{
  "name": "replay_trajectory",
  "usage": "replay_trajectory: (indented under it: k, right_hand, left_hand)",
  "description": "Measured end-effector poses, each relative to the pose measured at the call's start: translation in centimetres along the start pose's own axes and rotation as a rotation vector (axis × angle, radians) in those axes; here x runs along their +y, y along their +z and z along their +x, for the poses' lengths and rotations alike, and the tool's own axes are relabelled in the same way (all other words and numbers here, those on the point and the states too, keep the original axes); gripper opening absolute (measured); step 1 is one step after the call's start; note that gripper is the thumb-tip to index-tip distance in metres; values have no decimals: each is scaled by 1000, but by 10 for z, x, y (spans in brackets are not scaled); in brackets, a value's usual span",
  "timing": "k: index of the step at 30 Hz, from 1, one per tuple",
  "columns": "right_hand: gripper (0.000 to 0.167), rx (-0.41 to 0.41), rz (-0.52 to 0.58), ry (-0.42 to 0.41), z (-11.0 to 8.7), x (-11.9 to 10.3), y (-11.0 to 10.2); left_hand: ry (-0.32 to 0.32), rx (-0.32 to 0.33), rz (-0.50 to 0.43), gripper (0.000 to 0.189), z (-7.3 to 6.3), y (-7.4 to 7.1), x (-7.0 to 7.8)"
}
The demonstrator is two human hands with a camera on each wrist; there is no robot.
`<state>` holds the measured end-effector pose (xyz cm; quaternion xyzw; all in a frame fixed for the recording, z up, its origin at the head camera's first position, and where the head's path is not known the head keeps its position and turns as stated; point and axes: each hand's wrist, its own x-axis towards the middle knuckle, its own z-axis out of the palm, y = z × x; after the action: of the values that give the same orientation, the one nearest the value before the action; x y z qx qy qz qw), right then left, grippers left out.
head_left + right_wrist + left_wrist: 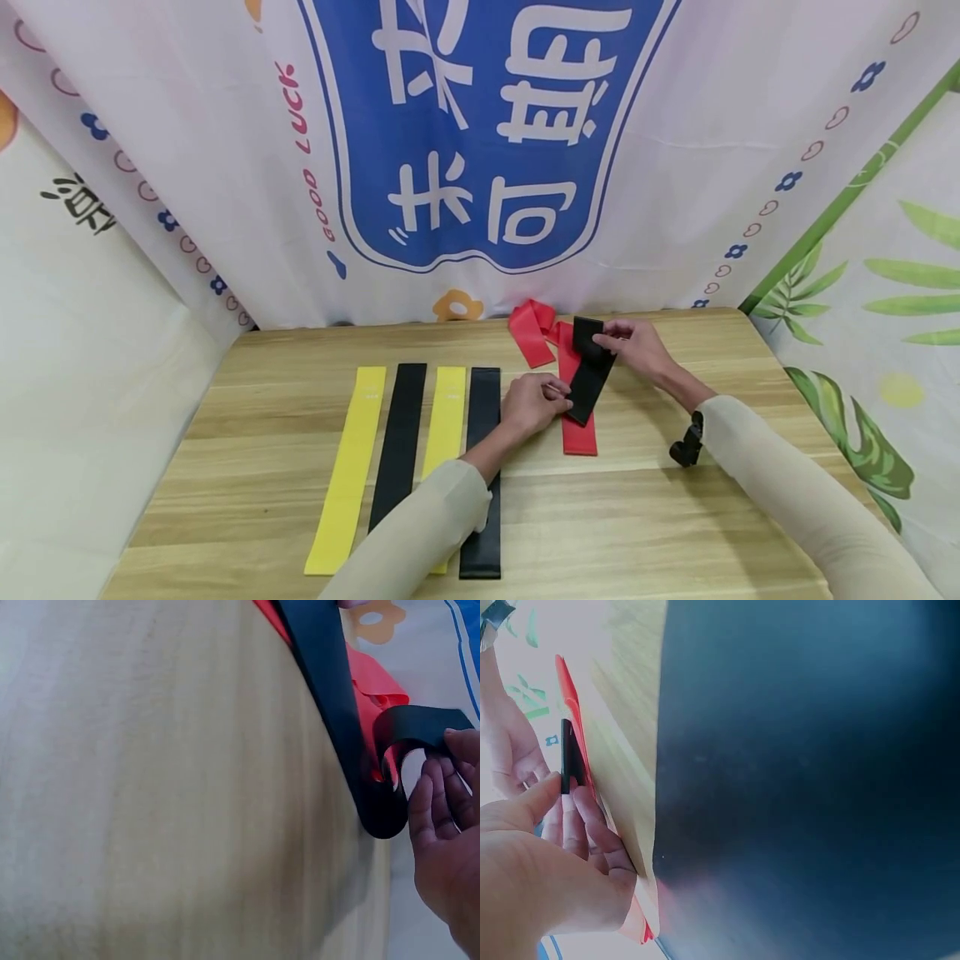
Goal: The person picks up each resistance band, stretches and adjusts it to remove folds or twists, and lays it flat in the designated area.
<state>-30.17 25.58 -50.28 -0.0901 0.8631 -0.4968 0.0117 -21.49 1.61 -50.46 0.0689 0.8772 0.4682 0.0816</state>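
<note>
Both hands hold a black resistance band, slanted over a red band near the back of the table. My left hand pinches its lower end between thumb and fingers, as the left wrist view also shows along the band's thin edge. At the upper end, my right hand grips the band between thumb and fingers. The right wrist view shows that black band bending round into a loose curl beside the right fingers. Another red band lies folded behind.
Left of the hands, two yellow bands and two black bands lie flat, alternating side by side. The left forearm crosses over some of them. A printed curtain hangs at the table's back edge.
</note>
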Motion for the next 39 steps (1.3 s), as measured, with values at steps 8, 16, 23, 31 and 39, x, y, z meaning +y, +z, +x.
replay_trajectory:
  k: [8,16,23,31,39]
  right_hand:
    - [29,26,75,8,3,-14,-14]
    - [23,98,228,-29,15,-22,-26]
    - [17,160,349,-13,20,-24,-31]
    - [17,189,381,-7,21,-25,-33]
    - [19,164,400,9,25,-32,-29]
  left_hand:
    - [-39,4,-68,24,-4,-2,-2]
    - [-73,-11,-95,21,-15,-11,-4]
    - [-66,-11,-137,20,-27,-16,-9]
    - [-51,-37,-209,23,-44,-21,-15]
    - [-82,-84,-232,16,-63,-30,-14]
